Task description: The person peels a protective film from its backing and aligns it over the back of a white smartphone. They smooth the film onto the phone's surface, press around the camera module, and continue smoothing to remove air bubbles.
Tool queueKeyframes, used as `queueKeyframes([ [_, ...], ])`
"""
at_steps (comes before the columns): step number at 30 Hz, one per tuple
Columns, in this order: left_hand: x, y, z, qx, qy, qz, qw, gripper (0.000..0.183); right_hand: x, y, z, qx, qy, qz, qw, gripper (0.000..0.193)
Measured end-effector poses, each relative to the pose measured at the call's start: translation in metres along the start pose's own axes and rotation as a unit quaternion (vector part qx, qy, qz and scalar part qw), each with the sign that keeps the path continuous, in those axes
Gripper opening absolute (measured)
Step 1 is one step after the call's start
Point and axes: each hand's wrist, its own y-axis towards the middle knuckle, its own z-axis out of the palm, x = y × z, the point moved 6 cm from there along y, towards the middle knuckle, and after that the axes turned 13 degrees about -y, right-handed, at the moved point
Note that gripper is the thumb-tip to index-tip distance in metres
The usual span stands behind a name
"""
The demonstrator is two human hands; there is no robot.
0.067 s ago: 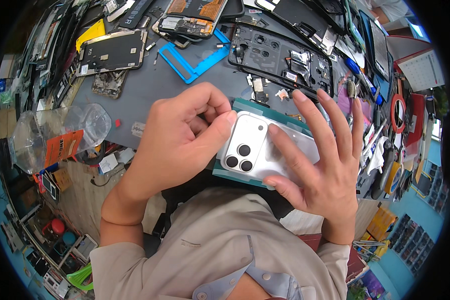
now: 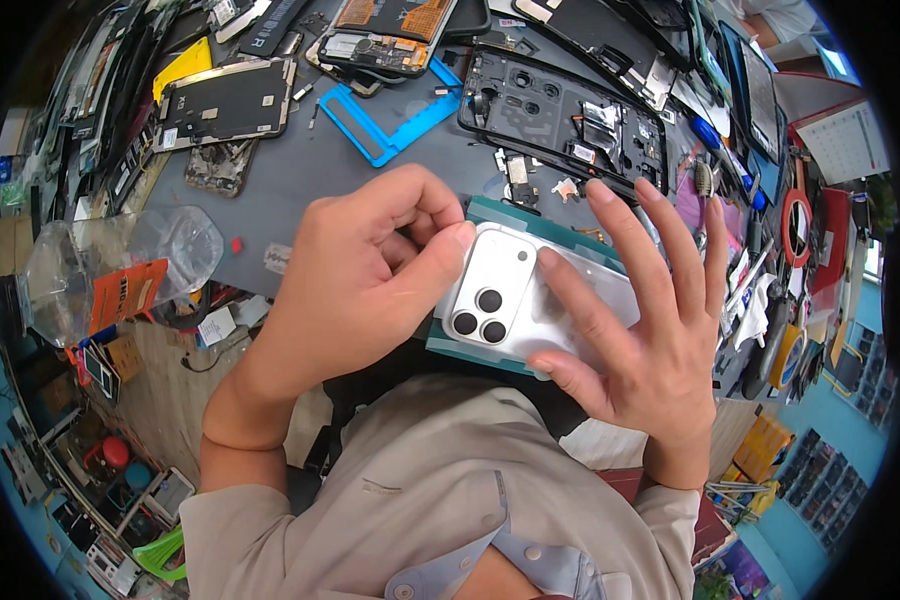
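A white smartphone (image 2: 540, 297) lies back side up near the front of the bench, its raised camera block with three dark lenses toward my left. Beneath it a green sheet or board (image 2: 500, 209) shows along the edges, with clear film or tape strips at its corners. My left hand (image 2: 375, 265) is closed, thumb and index finger pinched at the corner beside the camera block; whatever lies between the fingertips is too small to make out. Over the phone's other end my right hand (image 2: 642, 335) spreads its fingers, the index tip resting by the camera block and the thumb at the near edge.
Beyond the phone lie a blue plastic frame (image 2: 375, 140), an opened dark phone housing (image 2: 560, 110) and small loose parts (image 2: 520, 178). A clear plastic container (image 2: 160, 250) stands to the left. Tools, including a blue-handled one (image 2: 718, 150), crowd the right side.
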Motion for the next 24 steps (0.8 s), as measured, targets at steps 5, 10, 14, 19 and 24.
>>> queueKeyframes([
  [5, 0.000, 0.003, -0.001, 0.001, -0.004, -0.004, 1.000, 0.007, -0.002, 0.001, 0.001, 0.000, -0.005, 0.001, 1.000, 0.066],
  [10, 0.003, 0.005, -0.002, 0.010, 0.002, 0.005, 1.000, 0.010, -0.010, -0.002, -0.002, -0.023, -0.006, 0.011, 1.000, 0.065],
  [14, 0.000, 0.004, -0.002, 0.026, 0.031, 0.005, 0.999, 0.011, -0.018, -0.021, -0.005, -0.051, 0.004, 0.055, 0.997, 0.058],
  [19, 0.000, 0.004, -0.001, 0.015, 0.039, 0.004, 0.999, 0.012, -0.008, -0.041, -0.007, -0.051, 0.033, 0.060, 0.996, 0.053],
  [24, 0.002, 0.006, -0.003, 0.018, 0.039, 0.029, 0.999, 0.012, 0.017, -0.044, -0.003, -0.054, 0.086, 0.027, 0.994, 0.048],
])
